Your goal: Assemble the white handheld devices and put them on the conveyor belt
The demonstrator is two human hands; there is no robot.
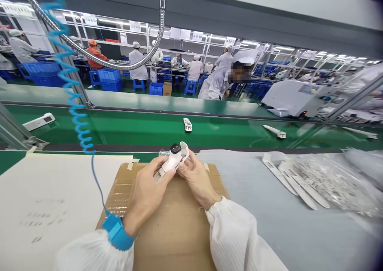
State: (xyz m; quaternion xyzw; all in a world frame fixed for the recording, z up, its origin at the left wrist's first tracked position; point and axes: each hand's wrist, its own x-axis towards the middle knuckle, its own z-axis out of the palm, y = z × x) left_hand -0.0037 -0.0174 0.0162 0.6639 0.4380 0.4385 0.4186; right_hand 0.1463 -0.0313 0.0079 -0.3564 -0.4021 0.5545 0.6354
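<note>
Both my hands meet over a taped cardboard sheet (176,231). My left hand (148,193) is closed around a small white plastic device (172,159) with a dark round end. My right hand (196,177) pinches the same device from the right, where a thin white shell part sticks up. A blue wrist strap (117,231) with a coiled blue cord (73,99) sits on my left wrist. Both sleeves are white.
White plastic shells (291,179) and clear bags of parts (332,179) lie to the right on a grey mat. A green conveyor belt (134,127) behind carries several white devices (187,124). A white sheet (44,207) lies left. A metal hose (98,59) hangs overhead. Workers in white stand beyond.
</note>
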